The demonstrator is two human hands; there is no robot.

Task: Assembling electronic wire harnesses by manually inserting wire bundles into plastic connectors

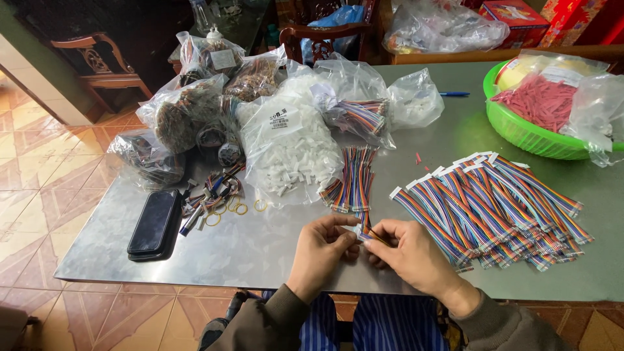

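**At the near edge: two hands meet over one small connector**

Close to the front edge of the metal tabletop point(260, 250), the left hand point(323, 246) and right hand point(411, 255) come together fingertip to fingertip. Between them sits a small white connector housing point(358, 231), pinched by the left hand's thumb and forefinger, while the right hand grips the end of a rainbow ribbon wire point(372, 235) just against it. Both hands are closed in a fine pinch, held low and near the body, likely so the tiny parts stay steady and easy to see.

Supplies lie within easy reach. Straight ahead of the hands is a loose bundle of rainbow wires point(354, 179), just beside a clear bag of white housings point(289, 149). To the right, a fanned heap of wires with white ends fitted point(494, 208) is spread flat, apart from the bare bundle, which keeps the two lots from mixing.

Farther left rest a black phone point(155, 223), some rubber bands point(234, 209), and bagged wire coils point(185, 114). A green basket point(520, 133) with a bag of red pieces point(543, 101) stands at the far right.
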